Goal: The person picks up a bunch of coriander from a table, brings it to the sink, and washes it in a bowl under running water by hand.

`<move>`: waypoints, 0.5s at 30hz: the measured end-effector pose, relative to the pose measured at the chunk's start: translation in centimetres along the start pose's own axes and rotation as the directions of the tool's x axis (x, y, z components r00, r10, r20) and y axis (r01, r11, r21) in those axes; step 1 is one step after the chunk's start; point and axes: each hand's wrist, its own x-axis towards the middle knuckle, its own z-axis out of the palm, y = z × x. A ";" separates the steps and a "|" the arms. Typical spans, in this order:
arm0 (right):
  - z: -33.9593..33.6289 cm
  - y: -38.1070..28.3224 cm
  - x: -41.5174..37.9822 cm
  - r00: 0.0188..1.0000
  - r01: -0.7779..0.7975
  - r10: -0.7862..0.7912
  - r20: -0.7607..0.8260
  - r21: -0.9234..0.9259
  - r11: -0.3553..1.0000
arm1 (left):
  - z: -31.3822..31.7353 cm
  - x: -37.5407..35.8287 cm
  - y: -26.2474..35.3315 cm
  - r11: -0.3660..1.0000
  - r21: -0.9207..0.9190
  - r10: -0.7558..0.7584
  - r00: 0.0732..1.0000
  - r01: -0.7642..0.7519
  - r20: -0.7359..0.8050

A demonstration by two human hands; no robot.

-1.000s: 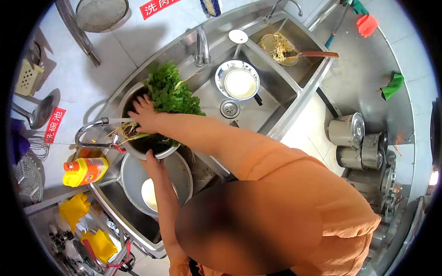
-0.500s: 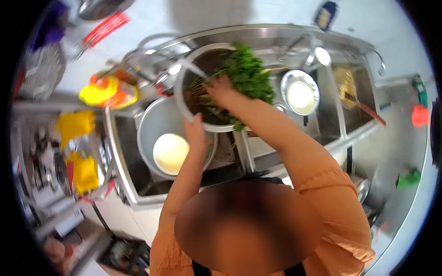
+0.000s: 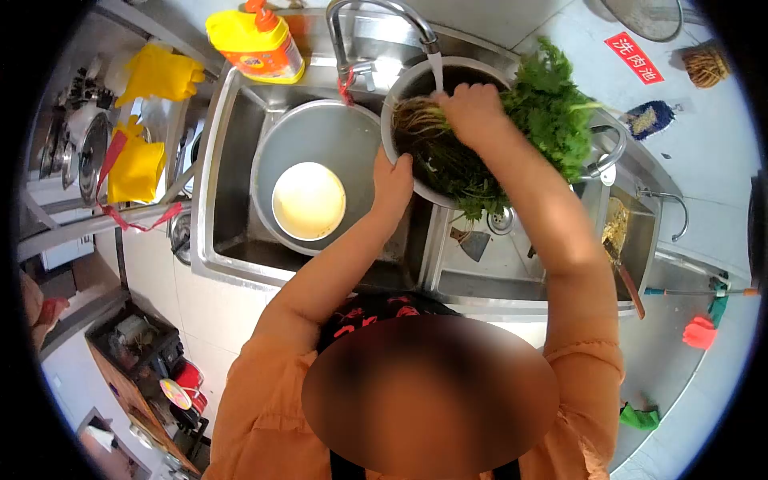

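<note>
A metal basin (image 3: 390, 122) stands tilted over the divider between the sinks, holding a big bunch of leafy greens (image 3: 552, 112) with pale roots. Its leaves spill over the right side. My left hand (image 3: 394, 182) grips the basin's near-left rim, thumb on top. Inside, my right hand (image 3: 474, 114) is closed around the root end of the greens; its fingertips are partly hidden. Water runs from the faucet (image 3: 428, 42) right beside those fingers. Left of the basin, a larger grey basin (image 3: 268, 180) in the left sink contains a white bowl (image 3: 309, 202).
A yellow-and-orange detergent bottle (image 3: 260, 48) stands behind the left sink. A flat scraper blade (image 3: 472, 243) lies in the middle sink near the drain (image 3: 501, 221). At right, a wooden-handled tool (image 3: 629, 288) leans in another sink. Yellow gloves (image 3: 138, 164) hang at left.
The view has turned, so the sinks appear rotated. My right hand has shifted towards the roots under the running water. My left hand still holds the basin's rim.
</note>
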 end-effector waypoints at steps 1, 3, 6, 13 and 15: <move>0.0 0.4 0.0 0.998 -0.015 0.013 -0.057 -0.034 0.999 | 0.0 -0.1 0.1 1.000 0.000 -0.015 1.000 0.015 -0.003; -0.8 1.3 0.1 0.998 -0.028 0.022 0.061 0.087 0.996 | 0.1 -0.1 0.4 0.999 0.001 -0.041 0.999 0.041 0.000; 0.2 0.8 -0.3 0.985 -0.036 0.023 0.172 0.073 0.997 | 0.2 0.1 0.0 1.000 0.006 0.004 1.000 -0.003 -0.015; 3.4 -0.4 3.8 0.974 -0.079 0.032 0.225 0.202 0.976 | 1.1 -0.2 -0.2 0.988 0.084 0.131 0.990 -0.127 -0.047; 5.7 -1.6 4.4 0.997 -0.076 0.083 -0.007 0.314 0.946 | 0.0 -0.6 2.3 0.973 0.151 -0.189 0.980 0.177 0.070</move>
